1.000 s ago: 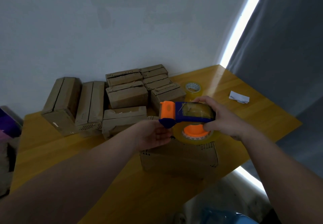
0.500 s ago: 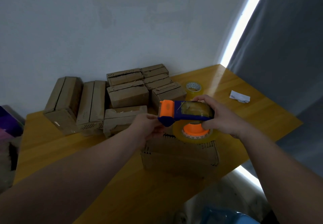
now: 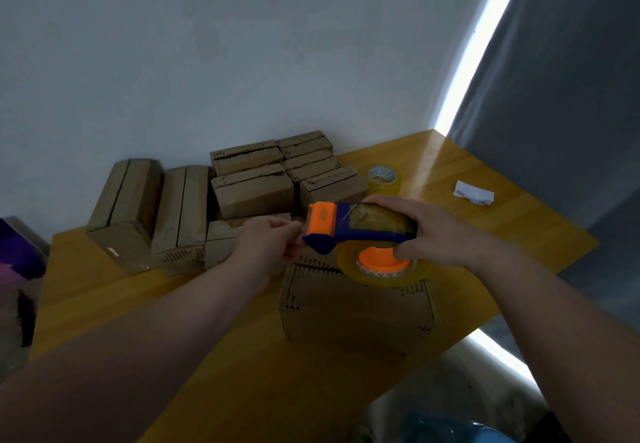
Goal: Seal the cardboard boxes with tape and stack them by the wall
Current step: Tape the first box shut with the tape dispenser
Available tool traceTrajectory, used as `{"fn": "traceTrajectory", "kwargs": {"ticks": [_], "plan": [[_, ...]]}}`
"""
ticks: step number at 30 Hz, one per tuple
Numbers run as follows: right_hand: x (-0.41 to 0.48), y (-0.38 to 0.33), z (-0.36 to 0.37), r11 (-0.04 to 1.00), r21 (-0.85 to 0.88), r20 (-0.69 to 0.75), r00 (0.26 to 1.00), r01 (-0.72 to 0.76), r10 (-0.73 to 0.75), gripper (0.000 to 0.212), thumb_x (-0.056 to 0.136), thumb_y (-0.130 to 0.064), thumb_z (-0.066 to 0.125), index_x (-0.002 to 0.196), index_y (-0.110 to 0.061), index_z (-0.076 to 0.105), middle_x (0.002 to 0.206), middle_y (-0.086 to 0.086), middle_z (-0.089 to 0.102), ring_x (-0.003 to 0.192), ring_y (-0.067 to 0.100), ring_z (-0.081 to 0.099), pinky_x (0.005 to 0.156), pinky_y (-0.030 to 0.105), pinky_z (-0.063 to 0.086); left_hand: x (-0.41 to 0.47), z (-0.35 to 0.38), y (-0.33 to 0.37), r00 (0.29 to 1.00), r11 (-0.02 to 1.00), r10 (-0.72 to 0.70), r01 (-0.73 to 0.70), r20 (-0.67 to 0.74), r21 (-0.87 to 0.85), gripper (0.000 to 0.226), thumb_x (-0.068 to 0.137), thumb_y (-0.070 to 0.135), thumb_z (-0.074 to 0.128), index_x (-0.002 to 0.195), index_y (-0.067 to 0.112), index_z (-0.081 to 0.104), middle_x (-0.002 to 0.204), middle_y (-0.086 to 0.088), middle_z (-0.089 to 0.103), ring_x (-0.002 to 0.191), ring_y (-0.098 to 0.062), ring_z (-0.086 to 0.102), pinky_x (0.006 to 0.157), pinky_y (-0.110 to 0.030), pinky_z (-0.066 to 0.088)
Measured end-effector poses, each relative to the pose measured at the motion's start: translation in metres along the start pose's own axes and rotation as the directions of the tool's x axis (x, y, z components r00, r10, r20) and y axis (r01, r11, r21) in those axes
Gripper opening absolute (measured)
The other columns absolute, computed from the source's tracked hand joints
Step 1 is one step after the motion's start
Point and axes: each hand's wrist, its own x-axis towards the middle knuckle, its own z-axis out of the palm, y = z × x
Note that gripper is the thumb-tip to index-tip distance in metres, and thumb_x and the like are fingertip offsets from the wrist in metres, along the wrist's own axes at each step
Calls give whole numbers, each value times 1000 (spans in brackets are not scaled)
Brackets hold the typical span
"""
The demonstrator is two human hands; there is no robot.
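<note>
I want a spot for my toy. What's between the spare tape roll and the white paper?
Just bare table with a light streak, from roll to paper, in the head view.

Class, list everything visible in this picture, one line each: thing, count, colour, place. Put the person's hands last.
stacked boxes: about eight, brown, against the wall
near box: one, brown, table front, nearest the camera
tape dispenser: one, blue and orange, held over the near box
spare tape roll: one, yellowish, beside the stack
paper scrap: one, white, table's right side
purple object: one, left edge
table: one, yellow wood
curtain: one, grey, right
left hand: one, fingers seem to pinch the tape end at the dispenser's orange head
right hand: one, grips the dispenser's body
</note>
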Motion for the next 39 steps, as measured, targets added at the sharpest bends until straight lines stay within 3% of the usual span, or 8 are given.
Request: {"fn": "traceTrajectory", "kwargs": {"ticks": [4, 8, 11, 16, 21, 27, 32, 39], "plan": [[4, -11, 0, 977, -214, 55, 998, 15, -3, 82, 75, -15, 74, 139, -46, 34, 106, -9, 54, 81, 8, 57, 63, 18, 44, 3, -7, -7, 997, 998, -63, 63, -32, -20, 16, 96, 14, 55, 82, 10, 62, 77, -11, 61, 66, -16, 57, 51, -21, 46], [9, -16, 5, 954, -300, 102, 995, 16, 15, 86, 73, -20, 75, 142, -46, 31, 107, -5, 56, 81, 10, 60, 66, 23, 52, 6, -9, -18, 995, 995, -51, 58, -83, 83, 15, 95, 15, 57, 82, 10, 64, 74, -10, 62, 62, -14, 58, 44, -17, 42], [12, -21, 5, 942, -336, 114, 993, 5, 36, 88, 73, -22, 76, 143, -46, 29, 105, -8, 54, 78, 8, 58, 64, 21, 49, 9, -13, -21, 990, 996, -65, 73, -126, 59, 17, 95, 12, 57, 80, 7, 65, 66, -8, 59, 55, -14, 55, 37, -13, 38], [13, -23, 5, 943, -332, 148, 988, 9, 43, 89, 72, -24, 77, 143, -47, 28, 106, -8, 53, 80, 10, 60, 64, 21, 51, 10, -13, -26, 988, 995, -74, 82, -139, 60, 21, 95, 13, 57, 76, 10, 64, 65, -6, 59, 57, -14, 56, 45, -20, 42], [8, -20, -7, 910, -415, 129, 991, 14, 44, 80, 75, -28, 75, 139, -50, 32, 98, -12, 54, 76, 8, 57, 61, 16, 41, 21, -35, -34, 965, 993, -80, 99, -250, 66, 21, 95, 16, 57, 75, 10, 62, 78, -12, 61, 67, -18, 57, 56, -26, 47], [16, -2, 2, 820, -570, 104, 994, 43, 20, 84, 62, -54, 62, 138, -53, 28, 113, -3, 51, 92, 15, 54, 72, 29, 47, 18, -26, -61, 965, 982, -35, 81, -261, 168, 28, 96, 22, 56, 71, 11, 64, 72, -9, 65, 66, -20, 58, 73, -42, 53], [17, 5, 2, 842, -538, 72, 997, 26, 16, 82, 58, -54, 60, 134, -56, 28, 113, -3, 51, 93, 15, 54, 75, 35, 53, 29, -14, -76, 968, 972, 5, 54, -250, 230, 31, 96, 24, 55, 70, 11, 65, 72, -10, 65, 70, -26, 61, 71, -43, 54], [11, 4, 3, 868, -496, 39, 999, -5, 28, 81, 60, -52, 61, 136, -53, 33, 117, -1, 50, 103, 15, 49, 85, 36, 49, 33, 7, -91, 997, 884, -12, 46, -76, 466, 27, 101, 32, 44, 102, 13, 64, 96, -8, 64, 92, -26, 60, 81, -42, 52]]}}
